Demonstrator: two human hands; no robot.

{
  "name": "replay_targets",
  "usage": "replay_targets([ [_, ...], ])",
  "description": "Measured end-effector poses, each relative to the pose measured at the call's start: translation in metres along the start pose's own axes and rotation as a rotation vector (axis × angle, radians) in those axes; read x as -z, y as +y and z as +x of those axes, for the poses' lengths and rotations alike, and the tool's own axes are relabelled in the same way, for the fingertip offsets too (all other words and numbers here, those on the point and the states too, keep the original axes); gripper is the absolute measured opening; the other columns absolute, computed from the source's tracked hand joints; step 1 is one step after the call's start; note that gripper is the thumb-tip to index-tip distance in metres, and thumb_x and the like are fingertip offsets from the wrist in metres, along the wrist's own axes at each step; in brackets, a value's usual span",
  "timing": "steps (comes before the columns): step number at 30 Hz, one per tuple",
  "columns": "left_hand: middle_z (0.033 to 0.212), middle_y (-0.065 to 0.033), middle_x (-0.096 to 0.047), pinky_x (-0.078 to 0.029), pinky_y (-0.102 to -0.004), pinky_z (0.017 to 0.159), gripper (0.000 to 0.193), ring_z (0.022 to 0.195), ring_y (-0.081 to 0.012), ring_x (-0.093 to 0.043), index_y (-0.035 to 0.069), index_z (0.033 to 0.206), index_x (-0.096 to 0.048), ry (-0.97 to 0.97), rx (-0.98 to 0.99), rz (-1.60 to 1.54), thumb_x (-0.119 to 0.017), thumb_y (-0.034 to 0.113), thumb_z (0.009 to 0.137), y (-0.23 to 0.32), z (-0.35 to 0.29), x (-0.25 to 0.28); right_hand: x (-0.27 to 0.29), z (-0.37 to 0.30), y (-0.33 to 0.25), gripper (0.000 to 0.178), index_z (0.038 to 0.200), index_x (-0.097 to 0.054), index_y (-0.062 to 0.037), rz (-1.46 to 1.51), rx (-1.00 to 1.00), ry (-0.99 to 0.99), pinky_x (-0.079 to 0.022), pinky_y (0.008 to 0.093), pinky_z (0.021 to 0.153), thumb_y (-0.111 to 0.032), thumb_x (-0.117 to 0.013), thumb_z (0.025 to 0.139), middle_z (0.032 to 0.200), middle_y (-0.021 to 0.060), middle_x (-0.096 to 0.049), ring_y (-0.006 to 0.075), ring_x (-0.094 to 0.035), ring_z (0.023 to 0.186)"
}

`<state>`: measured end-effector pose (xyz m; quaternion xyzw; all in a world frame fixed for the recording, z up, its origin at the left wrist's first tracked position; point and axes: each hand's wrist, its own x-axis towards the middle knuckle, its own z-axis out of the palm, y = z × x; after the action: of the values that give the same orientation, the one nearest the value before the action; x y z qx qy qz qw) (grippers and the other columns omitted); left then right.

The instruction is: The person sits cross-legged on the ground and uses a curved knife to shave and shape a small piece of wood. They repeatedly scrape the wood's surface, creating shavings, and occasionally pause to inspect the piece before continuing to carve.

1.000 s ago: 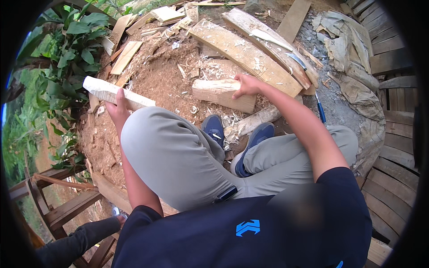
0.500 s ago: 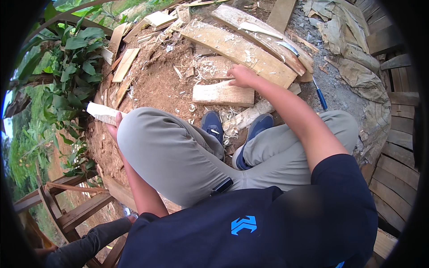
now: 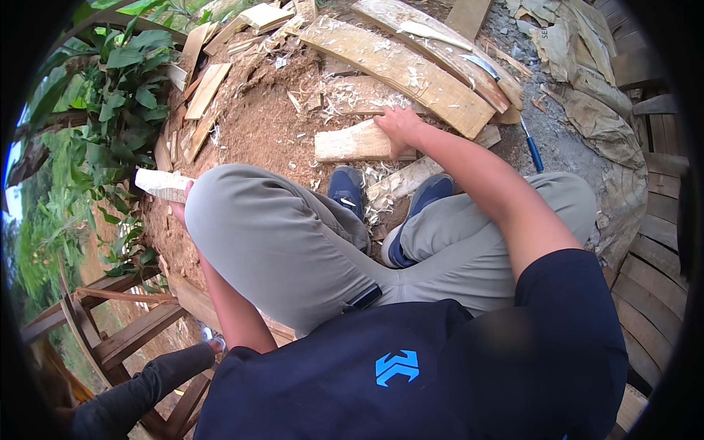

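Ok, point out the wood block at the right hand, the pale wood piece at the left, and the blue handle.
Wood block (image 3: 352, 142): head view, middle of its uncovered part.
Pale wood piece (image 3: 162, 184): head view, middle of its visible part.
Blue handle (image 3: 534, 154): head view, mid-length.

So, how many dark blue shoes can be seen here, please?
2: the left shoe, near the wooden block, and the right shoe, beside the pale log. Others may be hidden.

Left hand (image 3: 180, 210) mostly hidden behind the left knee (image 3: 227, 213); near end of the pale block (image 3: 161, 183) probably likewise
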<state>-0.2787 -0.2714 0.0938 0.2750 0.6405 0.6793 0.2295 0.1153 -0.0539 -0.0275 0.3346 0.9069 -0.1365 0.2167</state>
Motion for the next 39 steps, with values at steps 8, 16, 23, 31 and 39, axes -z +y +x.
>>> replay_targets([
  [8, 0.116, -0.0127, -0.057, -0.046, -0.0324, 0.086, 0.051, 0.098, -0.0188, -0.058, -0.002, 0.134, -0.041, 0.020, -0.009, -0.014, -0.064, 0.019, 0.094, -0.012, -0.005, 0.012, -0.018, 0.003, -0.012, 0.097, 0.132, -0.051, -0.0069, 0.029, 0.042, 0.080, -0.046, 0.0518, 0.095, -0.044, -0.091, 0.052, 0.128, 0.0184, -0.052, 0.0344, -0.050, 0.122],
  [16, 0.119, -0.0131, -0.056, -0.046, -0.0319, 0.087, 0.053, 0.099, -0.0191, -0.058, -0.002, 0.137, -0.040, -0.068, -0.021, -0.024, -0.064, 0.019, 0.094, -0.039, 0.008, -0.004, -0.026, 0.010, -0.025, 0.096, 0.131, -0.051, -0.0051, 0.085, 0.058, 0.130, -0.044, 0.0509, 0.095, -0.038, -0.092, 0.051, 0.125, 0.0194, -0.052, 0.0364, -0.050, 0.120],
  [23, 0.123, -0.0134, -0.056, -0.046, -0.0314, 0.089, 0.055, 0.101, -0.0194, -0.058, -0.003, 0.139, -0.039, -0.359, -0.012, 0.122, -0.064, 0.018, 0.094, -0.098, 0.039, -0.051, -0.011, 0.012, -0.031, 0.080, 0.132, -0.053, -0.0062, 0.076, 0.000, 0.009, -0.041, 0.0553, 0.100, -0.032, -0.086, 0.064, 0.132, 0.0211, -0.050, 0.0389, -0.048, 0.125],
  [31, 0.113, -0.0164, -0.064, -0.051, -0.0365, 0.084, 0.053, 0.099, -0.0225, -0.064, -0.001, 0.135, -0.044, -0.742, 0.049, 0.539, -0.067, 0.024, 0.093, -0.069, 0.046, -0.139, 0.137, -0.075, 0.029, 0.023, 0.085, -0.073, 0.0003, 0.063, 0.131, -0.109, -0.057, 0.0439, 0.074, -0.023, -0.070, 0.087, 0.086, 0.0189, -0.072, 0.0362, -0.071, 0.084],
  [39, 0.098, -0.0237, -0.066, -0.055, -0.0435, 0.077, 0.052, 0.087, -0.0331, -0.069, 0.003, 0.127, -0.038, -1.008, -0.305, 0.982, -0.063, 0.035, 0.094, -0.016, 0.104, -0.247, 0.097, -0.164, 0.151, 0.021, 0.107, -0.072, -0.0072, 0.374, -0.329, 0.359, -0.054, 0.0445, 0.078, -0.015, -0.064, 0.089, 0.090, 0.0142, -0.074, 0.0311, -0.071, 0.087],
])
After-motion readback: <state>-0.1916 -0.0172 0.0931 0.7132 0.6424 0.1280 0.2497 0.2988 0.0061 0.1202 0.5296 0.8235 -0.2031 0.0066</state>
